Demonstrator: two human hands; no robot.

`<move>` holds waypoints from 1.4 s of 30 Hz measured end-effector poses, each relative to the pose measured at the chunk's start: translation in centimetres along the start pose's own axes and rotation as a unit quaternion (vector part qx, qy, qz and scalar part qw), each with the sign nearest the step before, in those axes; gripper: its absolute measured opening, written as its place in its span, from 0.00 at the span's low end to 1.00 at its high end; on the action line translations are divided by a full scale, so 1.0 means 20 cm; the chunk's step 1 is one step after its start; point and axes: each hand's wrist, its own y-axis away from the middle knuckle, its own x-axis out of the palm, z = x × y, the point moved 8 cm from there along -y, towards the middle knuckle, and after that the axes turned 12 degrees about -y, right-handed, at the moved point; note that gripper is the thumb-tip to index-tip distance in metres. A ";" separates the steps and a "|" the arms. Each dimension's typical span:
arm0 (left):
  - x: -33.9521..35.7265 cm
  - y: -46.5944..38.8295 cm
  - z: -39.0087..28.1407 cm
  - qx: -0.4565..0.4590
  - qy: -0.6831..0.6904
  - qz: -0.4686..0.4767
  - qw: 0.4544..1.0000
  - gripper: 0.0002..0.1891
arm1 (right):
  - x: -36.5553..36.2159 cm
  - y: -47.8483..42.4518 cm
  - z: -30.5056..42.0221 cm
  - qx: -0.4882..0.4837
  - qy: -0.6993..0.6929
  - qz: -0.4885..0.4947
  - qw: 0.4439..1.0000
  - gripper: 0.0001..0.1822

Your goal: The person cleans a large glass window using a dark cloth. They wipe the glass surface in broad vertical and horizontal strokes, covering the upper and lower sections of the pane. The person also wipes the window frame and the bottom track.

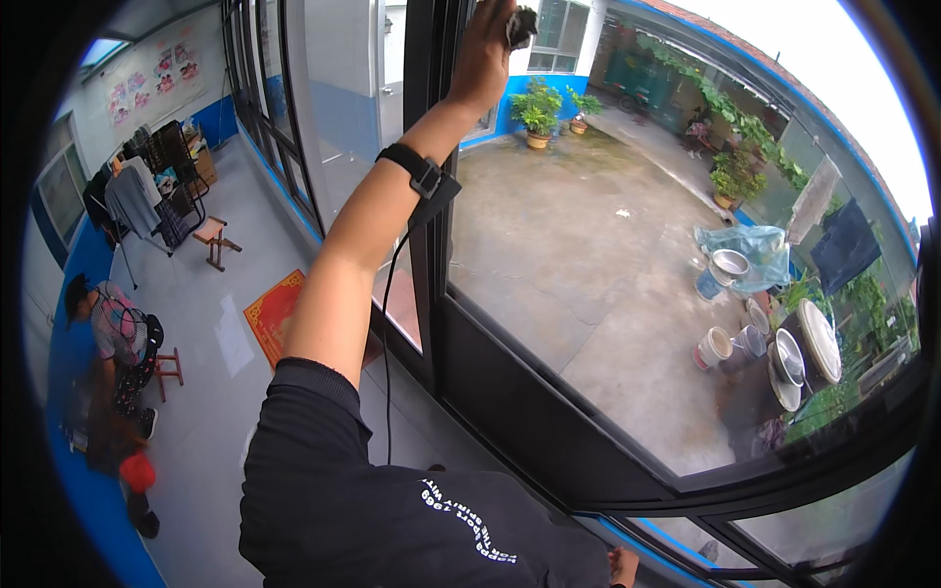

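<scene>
My left hand (pixel 481 66) is raised at the top of the view, beside the dark metal frame (pixel 428 110) of a large window. It holds a dark, crumpled cloth (pixel 522 28) near the window glass (pixel 559 220). A black strap (pixel 412 167) circles that wrist, and a black cable hangs from it. My right hand (pixel 623 566) is low at the right, beside my black shirt. Its fingers look curled, but they are partly hidden, and whether it holds anything cannot be seen.
At the left, another person (pixel 121 331) leans forward near a small wooden stool (pixel 169 373). A folding stool (pixel 212 234), a clothes rack and a red mat (pixel 272 316) are further up. Outside the glass are buckets (pixel 713 345), basins and potted plants (pixel 538 110). A dark sill panel (pixel 537 426) crosses below.
</scene>
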 end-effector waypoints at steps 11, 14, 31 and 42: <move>-0.01 0.43 -0.25 0.043 0.045 0.026 0.998 0.29 | -0.10 -0.21 -0.13 0.036 0.055 0.041 0.997 0.18; -0.01 0.66 -0.40 0.050 0.053 0.057 0.996 0.30 | -0.16 -0.17 -0.07 0.057 0.094 0.029 0.994 0.21; -0.05 0.91 -0.61 0.277 -0.039 0.166 0.946 0.24 | -0.21 0.16 0.16 0.019 -0.060 0.007 0.998 0.14; 0.00 -0.09 -0.31 0.063 -0.077 0.036 0.994 0.22 | -0.47 0.08 -0.16 0.013 -0.054 -0.053 0.997 0.14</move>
